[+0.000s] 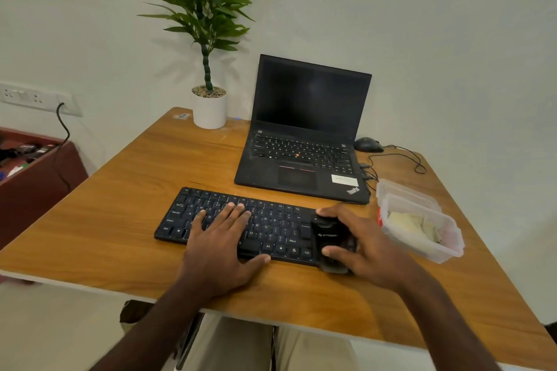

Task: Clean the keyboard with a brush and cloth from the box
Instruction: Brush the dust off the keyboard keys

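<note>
Head cam: left hand point(221, 238) flat, steadying the keyboard point(238, 224); right hand point(358, 245) clutching the brush point(331, 239) at the keyboard's right end, probably light and stiff.

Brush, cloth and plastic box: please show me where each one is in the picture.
brush point(330, 235), head view, on its black body between the right hand's fingers.
cloth point(413, 221), head view, on the pale folded fabric inside the box.
plastic box point(449, 253), head view, on its clear near rim.
</note>
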Motion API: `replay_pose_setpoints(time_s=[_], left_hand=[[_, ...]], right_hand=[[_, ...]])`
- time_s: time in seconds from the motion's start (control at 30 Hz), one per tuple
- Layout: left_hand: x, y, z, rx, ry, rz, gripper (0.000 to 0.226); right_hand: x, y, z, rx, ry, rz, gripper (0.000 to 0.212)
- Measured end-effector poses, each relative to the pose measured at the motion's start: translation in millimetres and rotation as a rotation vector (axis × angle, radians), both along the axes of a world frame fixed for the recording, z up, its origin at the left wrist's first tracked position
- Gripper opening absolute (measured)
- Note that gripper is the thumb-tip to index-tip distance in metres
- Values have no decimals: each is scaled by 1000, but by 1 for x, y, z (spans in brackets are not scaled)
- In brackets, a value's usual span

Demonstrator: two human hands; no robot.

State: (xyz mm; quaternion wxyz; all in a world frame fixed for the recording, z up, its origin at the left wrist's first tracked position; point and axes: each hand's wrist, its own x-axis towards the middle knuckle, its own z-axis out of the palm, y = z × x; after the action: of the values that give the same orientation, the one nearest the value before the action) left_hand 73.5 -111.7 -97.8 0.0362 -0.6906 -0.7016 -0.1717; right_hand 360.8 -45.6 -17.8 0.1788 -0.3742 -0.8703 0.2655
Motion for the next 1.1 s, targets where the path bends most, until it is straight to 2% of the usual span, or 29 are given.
replay_pose_setpoints(time_s=[0.07, 0.2, 0.3, 0.4, 0.57, 0.67, 0.73, 0.8, 0.93, 1.1], left_hand=[[1, 1, 0, 14, 12, -13, 100], [23, 7, 2, 64, 41, -108, 91], [49, 15, 10, 11, 20, -173, 92], [64, 21, 14, -60, 24, -184, 91], [62, 22, 2, -16, 22, -178, 89], [63, 22, 4, -18, 34, -180, 87], [63, 22, 3, -7, 39, -173, 89], [64, 21, 3, -8, 46, -170, 89], [65, 22, 6, -38, 41, -168, 93], [65, 22, 5, -63, 51, -165, 92]], right_hand=[[19, 1, 7, -7, 48, -69, 59], [31, -2, 7, 55, 293, -304, 57], [14, -4, 2, 48, 347, -357, 58], [-9, -5, -3, 74, 317, -356, 59], [-35, -16, -19, 105, 197, -319, 58], [-27, -22, -15, 109, 124, -276, 51], [-13, -19, -6, 40, 100, -259, 48], [-4, -13, 0, 4, 170, -348, 50], [-20, -4, -4, 103, 334, -558, 55], [-49, -8, -11, 168, 240, -619, 57]])
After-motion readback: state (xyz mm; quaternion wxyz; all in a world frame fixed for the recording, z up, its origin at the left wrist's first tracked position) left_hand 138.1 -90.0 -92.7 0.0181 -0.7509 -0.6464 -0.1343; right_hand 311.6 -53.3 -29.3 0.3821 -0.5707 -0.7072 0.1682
